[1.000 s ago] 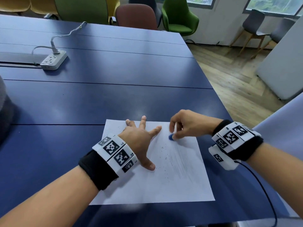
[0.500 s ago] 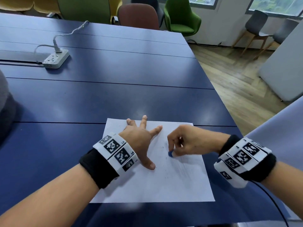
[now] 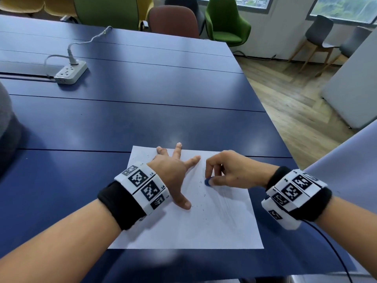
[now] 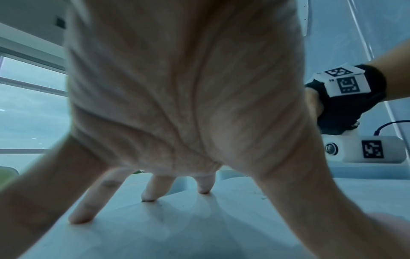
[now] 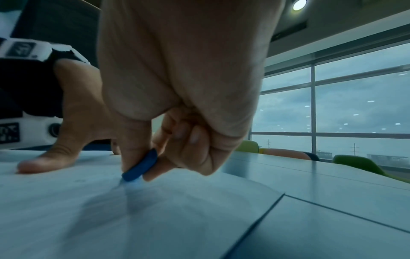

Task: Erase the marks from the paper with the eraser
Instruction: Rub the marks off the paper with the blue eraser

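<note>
My left hand (image 3: 173, 174) lies spread flat, pinning the paper (image 3: 220, 225) to the table (image 3: 142, 119). My right hand (image 3: 232, 172) pinches the blue eraser (image 3: 207, 182), edge down mid-sheet. Short, firm strokes should lift the marks (image 3: 226, 207) without creasing.

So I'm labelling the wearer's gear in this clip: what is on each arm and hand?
Both forearms are bare, no sleeves or gloves. The left hand has a black wristband ringed by white blocks printed with black square code markers. The right hand wears the same kind of band, and a thin black cable trails from it. The left wrist view shows a white cylindrical camera unit under the right wrist.
</note>
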